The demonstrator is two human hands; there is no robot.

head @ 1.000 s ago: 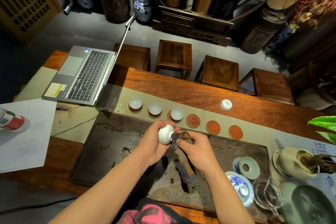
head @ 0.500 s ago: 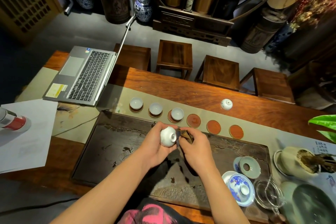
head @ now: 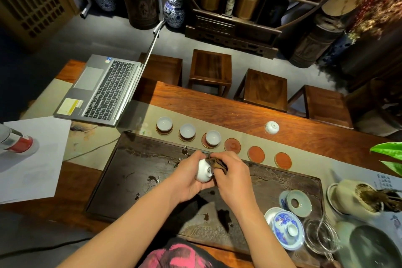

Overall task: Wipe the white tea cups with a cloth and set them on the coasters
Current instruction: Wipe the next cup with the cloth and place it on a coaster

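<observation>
Above the tea tray (head: 134, 172), a white cup (head: 203, 171) is gripped foot-outward in the left hand (head: 187, 177) (presumably exposing its mouth) while the cloth (head: 217, 164) is pinched against it by the right hand (head: 231, 174).

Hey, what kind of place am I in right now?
Probably a traditional tea room or tea shop: a carved tea tray on a long wooden table, a row of coasters, and blue-and-white porcelain jars beside dark shelving.

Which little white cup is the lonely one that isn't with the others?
Look at the long wooden table, past the row of round coasters. The lonely cup sits upside down on the bare wood, on no coaster, right of the three upright cups.
</observation>
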